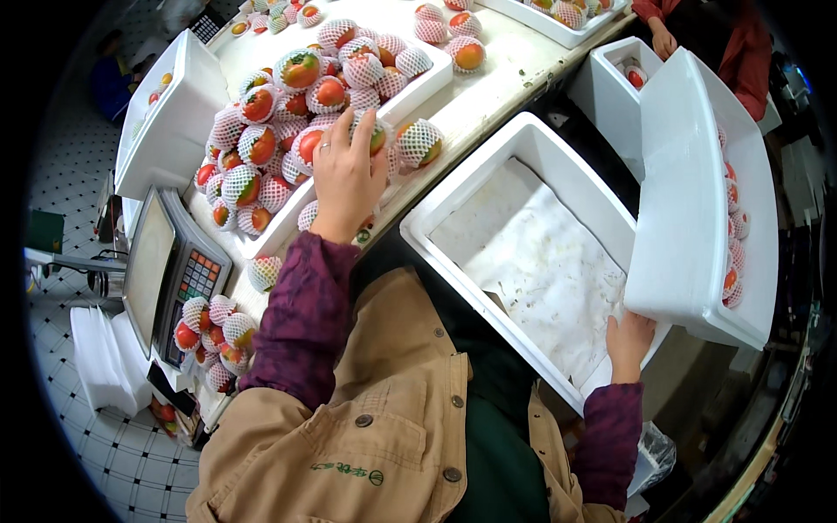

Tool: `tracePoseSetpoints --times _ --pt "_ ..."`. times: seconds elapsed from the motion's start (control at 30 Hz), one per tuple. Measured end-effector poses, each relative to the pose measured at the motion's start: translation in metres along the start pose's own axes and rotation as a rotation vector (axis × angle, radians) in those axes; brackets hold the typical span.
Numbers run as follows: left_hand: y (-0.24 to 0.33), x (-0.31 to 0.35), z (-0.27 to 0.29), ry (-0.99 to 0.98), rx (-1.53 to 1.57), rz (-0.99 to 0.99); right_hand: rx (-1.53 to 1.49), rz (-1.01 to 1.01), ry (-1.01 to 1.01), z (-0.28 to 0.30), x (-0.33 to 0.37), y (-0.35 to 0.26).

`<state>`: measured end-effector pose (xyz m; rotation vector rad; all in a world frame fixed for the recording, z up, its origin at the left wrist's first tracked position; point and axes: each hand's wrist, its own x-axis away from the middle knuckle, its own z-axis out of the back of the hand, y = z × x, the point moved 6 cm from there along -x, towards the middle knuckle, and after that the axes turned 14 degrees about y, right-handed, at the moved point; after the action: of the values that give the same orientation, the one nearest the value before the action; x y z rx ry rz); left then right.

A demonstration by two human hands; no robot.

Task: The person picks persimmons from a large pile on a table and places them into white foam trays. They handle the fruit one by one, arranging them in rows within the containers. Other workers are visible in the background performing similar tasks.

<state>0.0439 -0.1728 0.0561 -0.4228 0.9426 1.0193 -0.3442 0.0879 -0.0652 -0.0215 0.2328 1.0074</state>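
Note:
My left hand [347, 170] lies over a heap of red-and-green tomatoes [257, 146] in white and pink foam nets. Its fingers are stretched out and touch the tomatoes beneath; I see nothing gripped in them. The heap fills and overtops a white foam tray [423, 90] on the table. At the right, my right hand [629, 340] is closed on the near right rim of a white foam box [471, 296]; some fingertips are hidden. A wrinkled white sheet [549, 270] lines the box's bottom. One netted tomato [419, 143] sits beside my left hand near the table edge.
A scale [187, 270] with a keypad stands left, several netted tomatoes [216, 336] next to it. A tilted foam box [689, 209] holding netted tomatoes stands right of the lined box. Another person's hand [664, 42] is at the far right. White foam sheets [106, 357] stand on the floor.

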Motion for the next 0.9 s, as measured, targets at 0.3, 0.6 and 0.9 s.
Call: tracePoseSetpoints --times 0.3,0.6,0.9 --pt "0.007 -0.004 -0.005 -0.16 -0.088 -0.063 0.059 -0.032 0.072 -0.061 -0.029 0.026" --pt "0.111 0.043 -0.003 -0.39 0.629 0.098 -0.526 -0.144 -0.214 -0.036 -0.017 -0.029" --pt "0.198 0.103 -0.048 -0.706 1.282 0.747 -1.834 -0.82 -0.222 0.029 0.002 -0.113"
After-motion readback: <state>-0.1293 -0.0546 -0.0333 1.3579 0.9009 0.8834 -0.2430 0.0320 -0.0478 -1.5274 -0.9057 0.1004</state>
